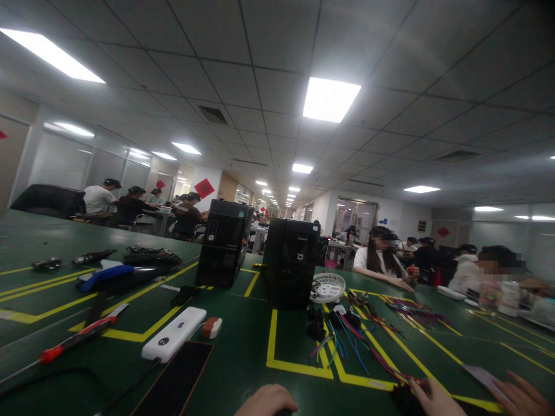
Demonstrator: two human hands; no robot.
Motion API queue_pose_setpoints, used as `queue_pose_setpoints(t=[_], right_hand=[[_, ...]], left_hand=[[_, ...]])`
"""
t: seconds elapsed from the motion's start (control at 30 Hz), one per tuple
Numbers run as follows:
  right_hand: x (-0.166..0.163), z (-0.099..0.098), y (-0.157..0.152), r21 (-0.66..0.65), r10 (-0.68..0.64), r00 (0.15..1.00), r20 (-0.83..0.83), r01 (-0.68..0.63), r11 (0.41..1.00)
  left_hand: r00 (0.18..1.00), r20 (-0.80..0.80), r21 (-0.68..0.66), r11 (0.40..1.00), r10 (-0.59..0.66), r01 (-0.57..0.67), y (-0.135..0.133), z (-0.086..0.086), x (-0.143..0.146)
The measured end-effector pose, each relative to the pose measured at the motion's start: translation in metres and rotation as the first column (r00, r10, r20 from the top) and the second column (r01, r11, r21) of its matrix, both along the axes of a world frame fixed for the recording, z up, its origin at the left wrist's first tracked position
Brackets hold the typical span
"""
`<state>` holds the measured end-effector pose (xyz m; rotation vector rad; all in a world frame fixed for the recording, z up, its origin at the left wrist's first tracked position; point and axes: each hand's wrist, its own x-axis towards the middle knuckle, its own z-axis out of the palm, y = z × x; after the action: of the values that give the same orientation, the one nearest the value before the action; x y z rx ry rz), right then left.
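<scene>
Camera tilted up; most of the view is ceiling and a long workroom. Only the bottom edge shows the wearer's hands.

Left hand (265,401): knuckles just inside the bottom edge, curled over the green table (243,346). Fingers are cut off by the edge; cannot tell whether it holds anything.

Right hand (437,397): at the lower right, fingers pointing left, touching or gripping a small dark object (401,396) on the table. Grip unclear, as the object is blurred and partly out of view. Another set of fingers (520,396) lies further right, beside a pale flat card (481,377); whose fingers they are I cannot tell.

The two hands are well apart, both low on the near table edge.

Just beyond the right hand: a spread of coloured wires (347,346), blue, red and pink, lying across yellow tape lines (272,341), running back to a cluster of small black parts (315,323). A white round fan grille (328,287) sits behind them.

Centre of table: two black computer towers (291,260), upright, side by side with a gap between.

Left near side: a white oblong device (174,334) with a small red-and-white piece (211,327) just beside it, and a dark flat tablet (176,381) nearer the wearer. A red-handled screwdriver (73,341) lies further left, with a blue-and-black tool (113,276) behind it.

Other people sit at the right end of the table and at tables in the background.
</scene>
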<state>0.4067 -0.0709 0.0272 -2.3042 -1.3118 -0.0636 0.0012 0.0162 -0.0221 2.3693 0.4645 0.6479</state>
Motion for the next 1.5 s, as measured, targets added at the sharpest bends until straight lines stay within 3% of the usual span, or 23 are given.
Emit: queue_pose_setpoints(t=[0.17,0.3,0.53,0.83,1.0,1.17,1.5], right_hand=[[-0.002,0.015,-0.004,0.024,0.091,0.995,-0.032,-0.090,0.996],[-0.004,0.012,-0.003,-0.056,0.151,0.989,0.005,-0.150,0.987],[-0.005,0.011,-0.003,-0.067,0.210,0.978,0.004,-0.209,0.976],[-0.008,0.006,-0.002,-0.046,0.149,0.985,0.089,-0.146,0.988],[-0.021,0.015,-0.008,0.001,0.095,0.985,0.143,-0.096,0.995],[-0.030,0.019,-0.011,0.007,0.071,0.982,0.174,-0.073,0.997],[-0.024,0.007,-0.002,-0.050,0.175,0.971,0.165,-0.169,0.984]], left_hand=[[1.000,-0.015,-0.027,1.000,0.005,-0.005,-0.001,0.002,-0.002],[1.000,0.003,-0.022,1.000,0.010,-0.010,-0.002,0.003,-0.003],[1.000,-0.008,-0.001,1.000,0.029,-0.029,-0.004,0.003,-0.002],[0.999,-0.028,0.057,0.998,0.035,-0.033,0.004,-0.008,0.004],[0.999,-0.036,0.002,1.000,0.018,-0.018,-0.006,0.006,-0.001],[1.000,0.029,0.028,1.000,-0.004,0.003,-0.017,0.018,-0.007],[1.000,-0.009,0.038,0.999,-0.007,0.007,0.001,-0.002,-0.001]])
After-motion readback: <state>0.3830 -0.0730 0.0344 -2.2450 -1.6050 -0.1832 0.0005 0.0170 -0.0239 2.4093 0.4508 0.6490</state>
